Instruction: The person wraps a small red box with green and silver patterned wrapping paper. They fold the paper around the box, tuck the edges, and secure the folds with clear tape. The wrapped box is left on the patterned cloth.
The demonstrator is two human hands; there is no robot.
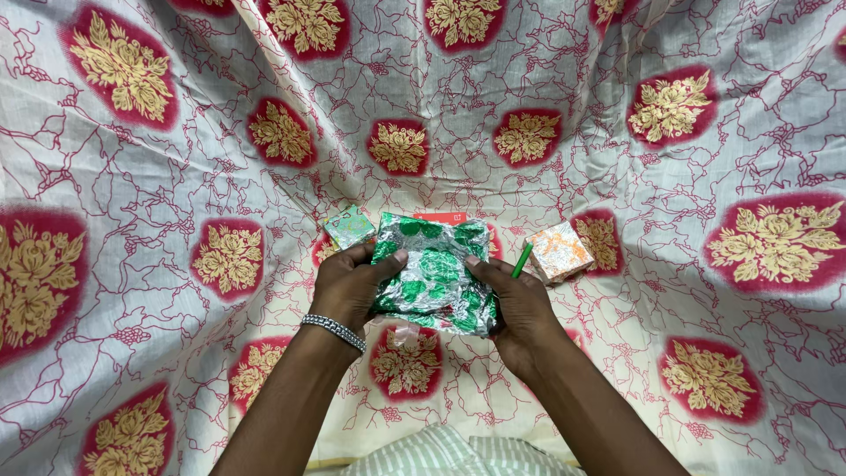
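Two small wrapped boxes already sit finished on the patterned cloth (159,264): a greenish foil one (349,226) just left of the hands and an orange-and-silver one (559,251) just to the right. Now it's the third parcel, the green-and-silver foil package (432,273), held up between both hands, right in the middle of the view, just above the cloth.

Left hand (351,286) clamps the package's left edge, thumb pressed over the front, fingers (363,257) curled round behind. Right hand (520,308) grips the lower right side, thumb laid across the foil, the rest tucked underneath. Both are closed firmly on it.

Foil looks crinkled and loose, corners not crisp, so I'd judge the wrapping here as only partway: the sheet covers the front, but folds still want flattening and sealing. A red box edge (445,215) peeks out behind the top, and a green pen-like stick (523,259) lies beside the right hand, touching nothing being worked. Whether the back is closed, I can't tell.
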